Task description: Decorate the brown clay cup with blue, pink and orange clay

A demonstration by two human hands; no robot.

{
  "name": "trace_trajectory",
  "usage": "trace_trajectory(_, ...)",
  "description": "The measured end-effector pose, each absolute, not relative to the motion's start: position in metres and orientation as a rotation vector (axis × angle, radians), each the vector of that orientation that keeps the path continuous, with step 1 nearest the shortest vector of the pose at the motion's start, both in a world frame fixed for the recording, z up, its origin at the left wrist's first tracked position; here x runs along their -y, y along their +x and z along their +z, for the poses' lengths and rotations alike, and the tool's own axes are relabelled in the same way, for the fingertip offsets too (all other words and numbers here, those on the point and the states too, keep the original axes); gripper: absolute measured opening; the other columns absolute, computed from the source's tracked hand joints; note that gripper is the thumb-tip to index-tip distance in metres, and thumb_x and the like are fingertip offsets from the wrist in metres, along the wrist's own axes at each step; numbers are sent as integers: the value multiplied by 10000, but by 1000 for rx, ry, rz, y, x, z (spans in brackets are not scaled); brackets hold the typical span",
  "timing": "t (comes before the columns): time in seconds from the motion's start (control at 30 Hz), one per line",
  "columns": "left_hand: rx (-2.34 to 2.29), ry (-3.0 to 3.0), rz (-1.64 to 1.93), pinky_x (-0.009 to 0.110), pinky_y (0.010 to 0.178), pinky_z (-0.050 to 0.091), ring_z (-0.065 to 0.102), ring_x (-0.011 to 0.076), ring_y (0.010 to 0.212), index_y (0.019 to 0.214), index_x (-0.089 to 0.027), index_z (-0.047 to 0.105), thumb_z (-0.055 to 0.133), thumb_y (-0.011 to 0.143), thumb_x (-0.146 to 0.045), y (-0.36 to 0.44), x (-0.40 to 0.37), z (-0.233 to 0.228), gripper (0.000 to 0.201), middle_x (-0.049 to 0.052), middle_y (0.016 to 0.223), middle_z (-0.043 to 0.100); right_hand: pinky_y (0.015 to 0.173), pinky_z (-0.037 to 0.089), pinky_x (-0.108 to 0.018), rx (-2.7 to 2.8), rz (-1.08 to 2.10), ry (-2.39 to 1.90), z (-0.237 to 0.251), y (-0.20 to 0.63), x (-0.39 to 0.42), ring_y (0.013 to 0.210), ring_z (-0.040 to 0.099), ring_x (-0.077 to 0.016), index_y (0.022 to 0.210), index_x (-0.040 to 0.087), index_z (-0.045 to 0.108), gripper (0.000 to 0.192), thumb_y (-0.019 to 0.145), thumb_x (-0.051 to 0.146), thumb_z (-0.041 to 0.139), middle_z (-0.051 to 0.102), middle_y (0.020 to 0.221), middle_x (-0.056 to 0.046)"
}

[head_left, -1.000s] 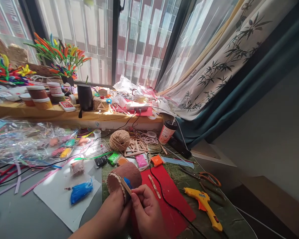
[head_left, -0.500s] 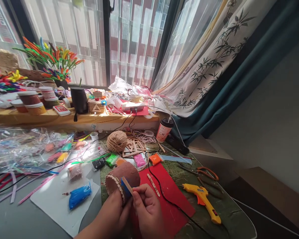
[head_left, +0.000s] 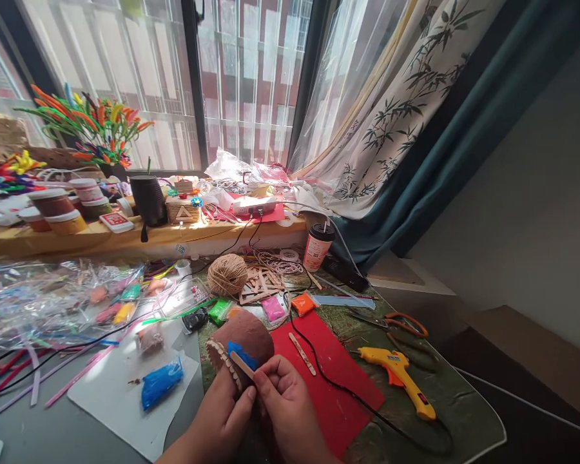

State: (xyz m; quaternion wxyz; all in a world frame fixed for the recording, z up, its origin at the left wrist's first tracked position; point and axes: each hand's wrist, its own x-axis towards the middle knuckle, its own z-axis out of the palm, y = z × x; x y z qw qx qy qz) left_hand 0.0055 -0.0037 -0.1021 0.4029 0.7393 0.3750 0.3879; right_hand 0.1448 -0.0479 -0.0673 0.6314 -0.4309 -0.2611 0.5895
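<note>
My left hand [head_left: 225,407] grips a brown, clay-covered cylindrical pot [head_left: 249,330] lying tilted on its side, its open mouth facing left. Small cream beads or lumps run around its rim. A patch of blue clay [head_left: 242,354] is smeared on the pot's side. Pinched in my right hand [head_left: 286,393] is a wooden craft stick [head_left: 241,365], its flat end against the blue patch. Left of the hands, a blue clay packet [head_left: 162,383] lies on a white sheet [head_left: 109,393]. Under and beside the pot is a red sheet [head_left: 341,393] with another craft stick [head_left: 302,354] on it.
A yellow glue gun [head_left: 399,377] and orange-handled scissors [head_left: 406,324] lie to the right, with a black cord crossing the red sheet. Behind stand a twine ball [head_left: 227,275], clay packets [head_left: 272,309] and a lidded paper cup [head_left: 318,248]. Plastic bags [head_left: 53,303] fill the left.
The pot has turned slightly, so more of the blue patch shows. The stick has shifted and lies lower across the patch. The camera view has moved a little.
</note>
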Motion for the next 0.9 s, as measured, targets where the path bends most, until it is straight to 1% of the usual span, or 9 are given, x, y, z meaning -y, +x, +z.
trace_trajectory(0.1, -976, 1802, 1021, 545, 1164, 535, 703, 395, 1305, 1380, -173, 715, 488, 1053, -614, 5, 8, -107, 594, 180, 1405, 757, 464, 225, -209, 640, 1330, -1027, -70, 141, 51, 450, 323, -59, 774, 223, 548, 653, 732, 784, 879, 483, 519, 105)
trace_trajectory(0.23, -1016, 1797, 1035, 531, 1140, 547, 719, 391, 1268, 1342, -192, 730, 452, 1057, -689, 8, 12, -98, 637, 163, 1367, 775, 501, 273, -217, 733, 1391, -1012, -78, 141, 55, 505, 386, -73, 777, 213, 555, 661, 769, 815, 828, 527, 588, 76)
trace_trajectory(0.37, -1030, 1795, 1071, 540, 1158, 531, 688, 409, 1320, 1370, -186, 720, 454, 1030, -753, 9, 11, -89, 713, 172, 1354, 771, 487, 250, -210, 796, 1471, -899, -75, 147, 58, 457, 336, -62, 799, 223, 535, 622, 851, 795, 774, 488, 535, 103)
trace_trajectory(0.43, -1021, 1785, 1073, 528, 1125, 555, 706, 405, 1285, 1342, -186, 732, 457, 1027, -758, 9, 11, -87, 708, 169, 1324, 780, 509, 300, -204, 787, 1469, -846, -70, 150, 58, 468, 403, -68, 835, 226, 535, 596, 858, 761, 797, 553, 556, 88)
trace_trajectory(0.53, -999, 1776, 1064, 501, 1036, 605, 769, 375, 1116, 1285, -185, 753, 465, 1026, -754, 9, 12, -86, 689, 151, 1214, 814, 510, 359, -207, 703, 1533, -844, -68, 152, 55, 467, 490, -81, 862, 229, 535, 607, 796, 728, 875, 652, 611, 55)
trace_trajectory(0.6, -1013, 1784, 1066, 498, 1041, 605, 774, 374, 1111, 1273, -185, 760, 461, 1023, -762, 10, 13, -86, 697, 149, 1201, 820, 466, 318, -200, 629, 1558, -893, -71, 151, 52, 414, 453, -74, 853, 229, 540, 630, 756, 744, 891, 631, 560, 69)
trace_trajectory(0.67, -1042, 1798, 1078, 507, 1098, 580, 741, 393, 1227, 1299, -185, 753, 450, 1024, -769, 10, 14, -87, 714, 158, 1268, 808, 442, 269, -196, 591, 1551, -959, -75, 151, 50, 387, 411, -66, 819, 222, 554, 658, 715, 776, 894, 585, 501, 81)
trace_trajectory(0.73, -1048, 1814, 1078, 521, 1153, 545, 697, 402, 1320, 1330, -186, 740, 443, 1028, -762, 9, 14, -90, 715, 166, 1340, 786, 438, 259, -199, 596, 1544, -1009, -78, 151, 49, 390, 403, -67, 771, 212, 569, 677, 684, 801, 893, 564, 480, 77)
trace_trajectory(0.9, -982, 1891, 983, 548, 1176, 521, 698, 398, 1320, 1322, -216, 763, 478, 1035, -716, 3, 12, -106, 643, 161, 1376, 777, 424, 234, -209, 622, 1550, -1022, -72, 151, 50, 388, 344, -68, 723, 221, 557, 691, 670, 833, 872, 507, 454, 94)
